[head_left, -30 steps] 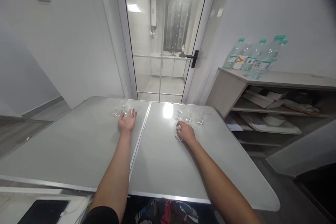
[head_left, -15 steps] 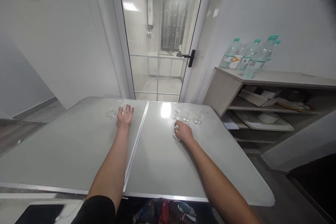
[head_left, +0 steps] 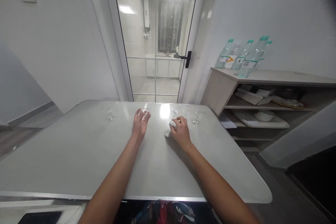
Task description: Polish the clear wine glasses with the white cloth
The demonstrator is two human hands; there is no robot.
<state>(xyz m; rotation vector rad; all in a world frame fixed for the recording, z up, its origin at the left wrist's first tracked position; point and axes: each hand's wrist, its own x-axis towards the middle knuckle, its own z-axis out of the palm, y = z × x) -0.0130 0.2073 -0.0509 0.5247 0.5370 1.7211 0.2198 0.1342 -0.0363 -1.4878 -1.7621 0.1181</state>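
Observation:
My left hand (head_left: 140, 124) is lifted over the middle of the grey table (head_left: 78, 154), its fingers closed round a small clear stemmed glass (head_left: 146, 112). Just to its right, my right hand (head_left: 180, 132) grips a crumpled white cloth (head_left: 172, 124) slightly above the tabletop. Beyond the right hand, three more small glasses (head_left: 187, 111) stand in a row near the far edge. One lone glass (head_left: 110, 114) stands on the far left part of the table.
A glass door (head_left: 157, 42) with a black handle is behind the table. To the right stands a wooden shelf unit (head_left: 275, 77) with several water bottles (head_left: 244, 57) on top and papers inside. Clothing lies below the table's near edge.
My left hand took one glass from the left pair and carried it right, toward the table's middle. My right hand lifted the cloth off the table and moved slightly forward.

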